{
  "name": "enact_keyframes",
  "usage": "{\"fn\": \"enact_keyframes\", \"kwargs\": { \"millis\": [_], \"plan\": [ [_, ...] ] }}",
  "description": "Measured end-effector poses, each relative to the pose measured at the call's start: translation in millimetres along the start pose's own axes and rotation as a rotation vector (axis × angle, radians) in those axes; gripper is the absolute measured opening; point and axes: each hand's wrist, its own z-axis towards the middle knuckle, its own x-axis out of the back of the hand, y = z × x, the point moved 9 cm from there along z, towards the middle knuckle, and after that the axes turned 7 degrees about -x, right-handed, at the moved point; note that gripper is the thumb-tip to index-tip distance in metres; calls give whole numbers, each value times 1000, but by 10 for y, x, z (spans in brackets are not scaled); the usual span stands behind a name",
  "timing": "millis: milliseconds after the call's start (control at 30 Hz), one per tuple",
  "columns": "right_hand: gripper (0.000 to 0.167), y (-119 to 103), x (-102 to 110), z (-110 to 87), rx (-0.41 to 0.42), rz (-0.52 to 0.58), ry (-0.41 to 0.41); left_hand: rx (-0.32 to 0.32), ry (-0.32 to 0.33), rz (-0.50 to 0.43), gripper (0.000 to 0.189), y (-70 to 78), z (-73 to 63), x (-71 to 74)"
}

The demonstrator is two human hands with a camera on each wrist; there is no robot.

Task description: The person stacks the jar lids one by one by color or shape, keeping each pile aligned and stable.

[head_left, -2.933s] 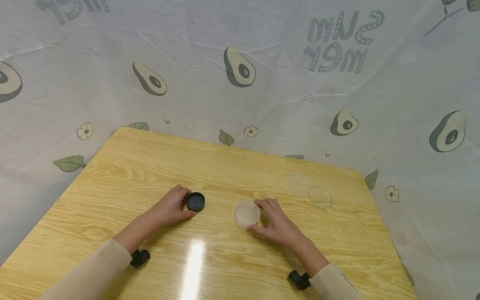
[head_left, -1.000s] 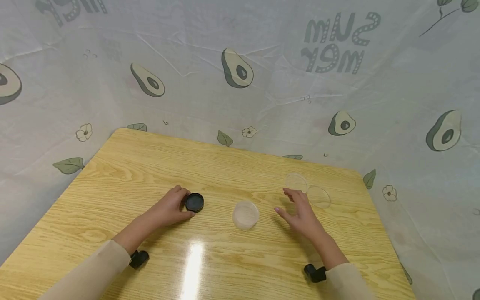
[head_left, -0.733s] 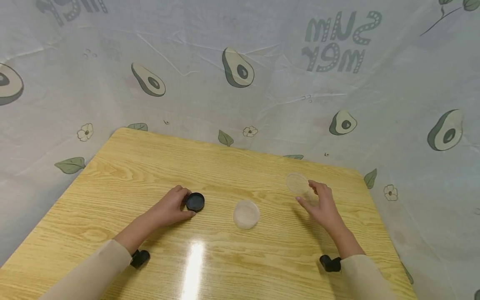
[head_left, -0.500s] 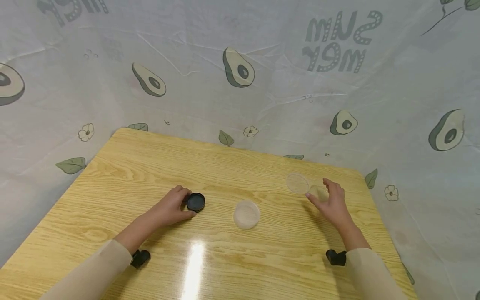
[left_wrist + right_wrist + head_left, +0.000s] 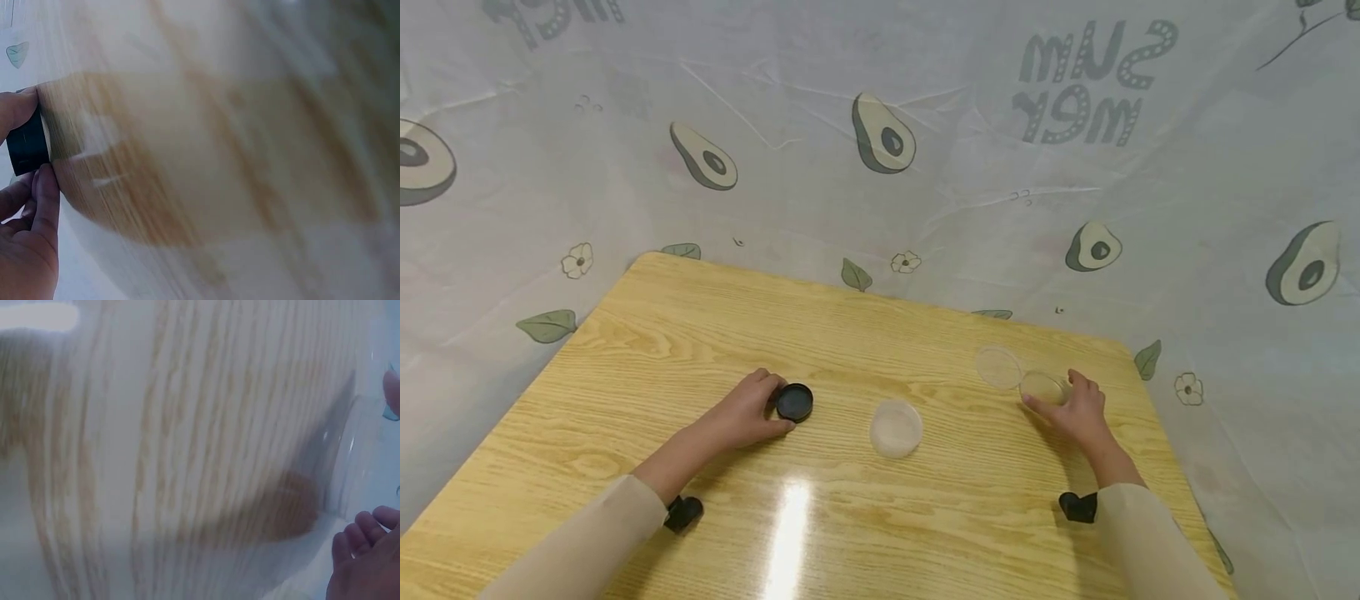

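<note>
Left of the tabletop's middle, my left hand (image 5: 747, 414) grips a shallow round black cap (image 5: 794, 402) between thumb and fingers. The cap's dark side (image 5: 28, 140) shows in the left wrist view, low over the wood. At the right, my right hand (image 5: 1078, 410) reaches around a clear round piece (image 5: 1042, 388), thumb at its near side and fingers at its far side. In the right wrist view the thumb and fingers stand wide apart beside a clear curved wall (image 5: 347, 459). Between the hands lies a round, cloudy-clear plastic container (image 5: 896, 429).
Another clear round piece (image 5: 998, 367) lies just left of the one by my right hand. The wood-grain tabletop (image 5: 737, 308) ends at a pale curtain (image 5: 790, 192) printed with avocados. Black wrist-camera mounts (image 5: 683, 513) hang beneath both sleeves.
My right hand has let go of the cloudy-clear container in the middle and moved right, coming down around the right-hand clear piece. My left hand stays on the black cap.
</note>
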Motion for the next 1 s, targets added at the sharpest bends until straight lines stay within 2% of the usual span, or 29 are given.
{"fn": "enact_keyframes", "kwargs": {
  "millis": [267,1000],
  "plan": [
    [115,39,-62,-91,-69,-57,-62,-6,5,2,48,-8,8,-9],
    [104,35,-52,-132,-16,-22,-7,2,9,3,47,-4,8,2]
  ]
}}
